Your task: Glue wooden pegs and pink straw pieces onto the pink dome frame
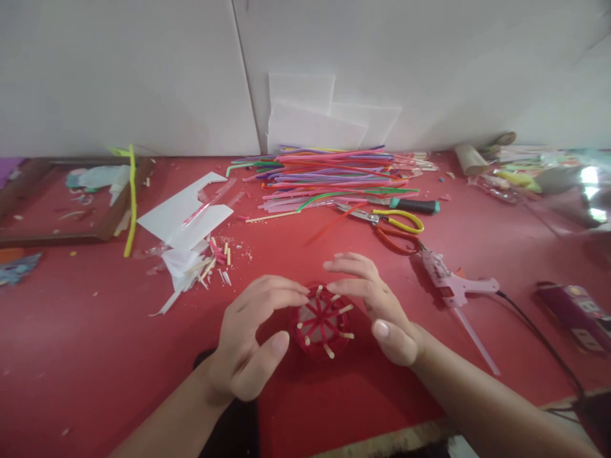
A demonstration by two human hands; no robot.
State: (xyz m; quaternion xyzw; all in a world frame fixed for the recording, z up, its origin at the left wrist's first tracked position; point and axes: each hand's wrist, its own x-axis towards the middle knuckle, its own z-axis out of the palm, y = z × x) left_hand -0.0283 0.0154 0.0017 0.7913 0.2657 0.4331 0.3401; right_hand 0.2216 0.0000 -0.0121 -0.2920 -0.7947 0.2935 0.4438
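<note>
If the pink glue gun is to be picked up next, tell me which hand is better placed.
Likely the right hand: it looks empty, and the pink glue gun lies on its side. The left hand is farther off, across the red round piece.

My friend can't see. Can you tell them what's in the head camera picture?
A person's left hand and right hand curve either side of a small, round red craft with pale stick ends poking out, on a red table. Behind are colourful pipe cleaners; to the right lie scissors and a pink glue gun.
</note>
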